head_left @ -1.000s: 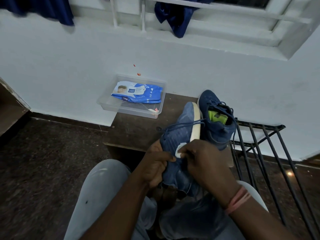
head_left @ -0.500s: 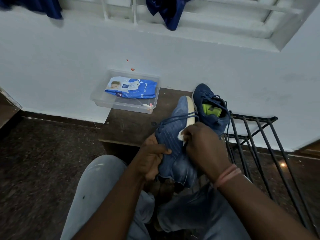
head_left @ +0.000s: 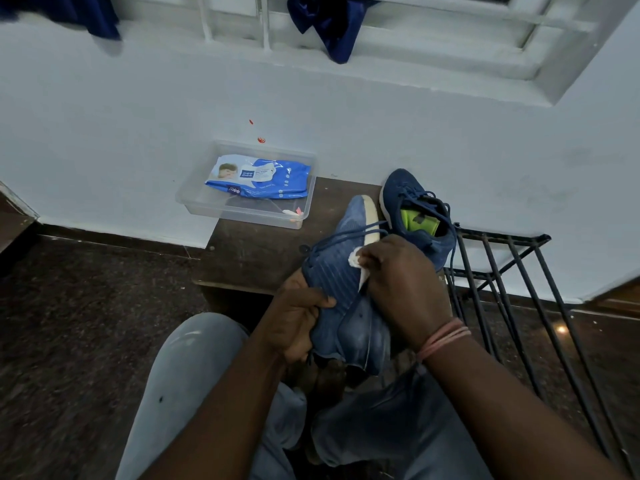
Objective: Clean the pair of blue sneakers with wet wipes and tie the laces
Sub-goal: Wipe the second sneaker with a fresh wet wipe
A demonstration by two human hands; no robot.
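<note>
A clear plastic tray [head_left: 194, 202] overhangs the desk's [head_left: 256, 258] far left corner against the white wall [head_left: 104, 133]. A black metal rack [head_left: 512, 271] stands beside the desk's right edge. Dark blue cloth [head_left: 332, 26] hangs from the window grille [head_left: 235, 22].

dim, bluish cast | floor [head_left: 69, 341] dark | glint lower right | wide-angle bending at edges

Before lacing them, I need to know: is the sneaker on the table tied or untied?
Untied: the table sneaker's laces hang loose.
</note>
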